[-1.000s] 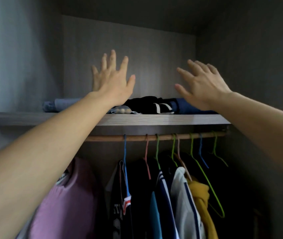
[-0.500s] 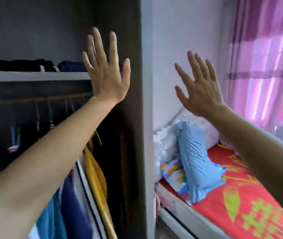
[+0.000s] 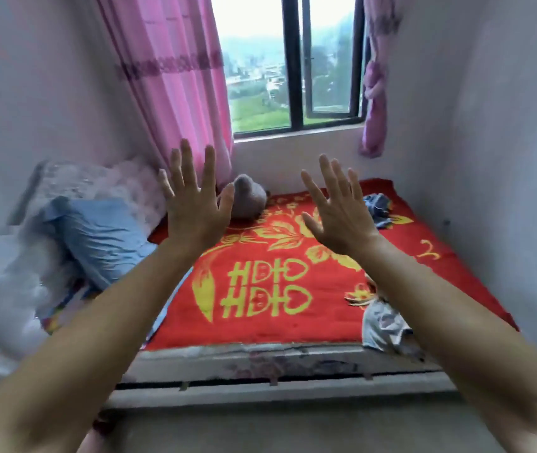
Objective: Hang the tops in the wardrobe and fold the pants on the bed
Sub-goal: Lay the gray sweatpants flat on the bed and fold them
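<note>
Red-blanketed bed (image 3: 260, 331) under a window (image 3: 254, 76) lies ahead, our left hand (image 3: 195, 210) and right hand (image 3: 339, 223) raised, each grip spread and empty; we judge the next move is reaching for the crumpled pale garment (image 3: 383, 325) at its near edge.

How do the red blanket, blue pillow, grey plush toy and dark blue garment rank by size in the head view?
1. red blanket
2. blue pillow
3. grey plush toy
4. dark blue garment
The left hand hides part of the toy, so the last two are unsure.
</note>
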Tool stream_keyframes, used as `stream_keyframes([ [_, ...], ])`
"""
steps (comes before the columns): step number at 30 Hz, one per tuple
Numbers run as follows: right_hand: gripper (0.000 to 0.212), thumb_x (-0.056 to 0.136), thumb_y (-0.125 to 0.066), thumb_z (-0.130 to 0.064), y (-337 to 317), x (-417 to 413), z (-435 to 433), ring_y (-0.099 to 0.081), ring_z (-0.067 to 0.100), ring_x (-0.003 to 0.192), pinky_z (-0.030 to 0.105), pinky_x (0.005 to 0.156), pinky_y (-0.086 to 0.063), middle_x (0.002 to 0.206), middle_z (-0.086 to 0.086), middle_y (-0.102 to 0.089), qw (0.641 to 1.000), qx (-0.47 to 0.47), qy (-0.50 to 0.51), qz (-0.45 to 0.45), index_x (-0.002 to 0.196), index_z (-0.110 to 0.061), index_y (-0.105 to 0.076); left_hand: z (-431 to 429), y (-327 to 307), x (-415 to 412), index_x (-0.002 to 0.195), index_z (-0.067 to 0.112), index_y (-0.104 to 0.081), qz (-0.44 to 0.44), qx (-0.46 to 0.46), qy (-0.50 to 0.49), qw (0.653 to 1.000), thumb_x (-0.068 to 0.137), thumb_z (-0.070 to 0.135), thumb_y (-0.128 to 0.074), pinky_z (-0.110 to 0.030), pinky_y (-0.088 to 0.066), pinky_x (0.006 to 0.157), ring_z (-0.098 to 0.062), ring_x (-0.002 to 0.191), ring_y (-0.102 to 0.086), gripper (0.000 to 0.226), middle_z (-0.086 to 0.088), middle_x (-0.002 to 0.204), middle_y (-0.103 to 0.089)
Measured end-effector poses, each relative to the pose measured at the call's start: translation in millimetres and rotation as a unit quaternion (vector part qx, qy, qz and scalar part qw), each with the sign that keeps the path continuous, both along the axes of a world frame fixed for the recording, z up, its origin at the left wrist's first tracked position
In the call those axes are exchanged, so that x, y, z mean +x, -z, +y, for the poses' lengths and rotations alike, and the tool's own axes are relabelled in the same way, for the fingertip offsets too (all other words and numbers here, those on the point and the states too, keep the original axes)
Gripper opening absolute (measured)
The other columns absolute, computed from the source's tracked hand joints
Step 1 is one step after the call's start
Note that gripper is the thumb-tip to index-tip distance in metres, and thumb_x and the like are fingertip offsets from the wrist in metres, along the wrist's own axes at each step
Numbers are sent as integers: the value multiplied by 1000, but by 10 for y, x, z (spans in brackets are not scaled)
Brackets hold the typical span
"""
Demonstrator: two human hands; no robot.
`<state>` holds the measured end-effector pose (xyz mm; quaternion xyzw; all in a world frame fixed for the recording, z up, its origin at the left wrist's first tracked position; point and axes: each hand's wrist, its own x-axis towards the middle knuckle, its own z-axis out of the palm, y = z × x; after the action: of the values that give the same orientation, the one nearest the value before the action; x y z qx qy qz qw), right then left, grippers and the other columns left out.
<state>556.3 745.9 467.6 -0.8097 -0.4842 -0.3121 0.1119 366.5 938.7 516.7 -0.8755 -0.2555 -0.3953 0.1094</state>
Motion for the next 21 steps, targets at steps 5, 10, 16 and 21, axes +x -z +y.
stream_keyframes([
  [5,83,97,-48,-51,300,1078,-642,-4,43,152,59,121,-4,165,23,5,993,-33,114,22,161,-17,-8,-320,334,1459,159,21,-9,34,1,113,993,101,55,-29,-65,-9,116,-35,152,3,71,-19,164,2],
  [10,84,95,-50,-50,591,2027,-875,-4,41,152,57,122,-4,166,20,9,972,-90,207,60,161,-21,-6,-284,790,2719,158,27,4,107,-52,159,980,98,64,-18,-64,-1,117,-35,150,14,75,-15,163,18],
  [16,86,97,-43,-57,992,2909,-1020,9,36,153,52,124,3,164,15,21,923,-133,320,166,160,-25,5,-23,1410,3973,153,42,17,237,-149,211,937,93,73,-14,-65,-4,117,-34,149,21,74,-7,158,35],
  [21,84,98,-36,-60,1200,3445,-1172,11,35,153,51,124,2,164,16,20,887,-134,384,218,159,-26,9,-3,1775,4708,153,42,14,297,-187,229,908,93,73,-15,-63,-6,116,-35,150,15,74,-9,161,28],
])
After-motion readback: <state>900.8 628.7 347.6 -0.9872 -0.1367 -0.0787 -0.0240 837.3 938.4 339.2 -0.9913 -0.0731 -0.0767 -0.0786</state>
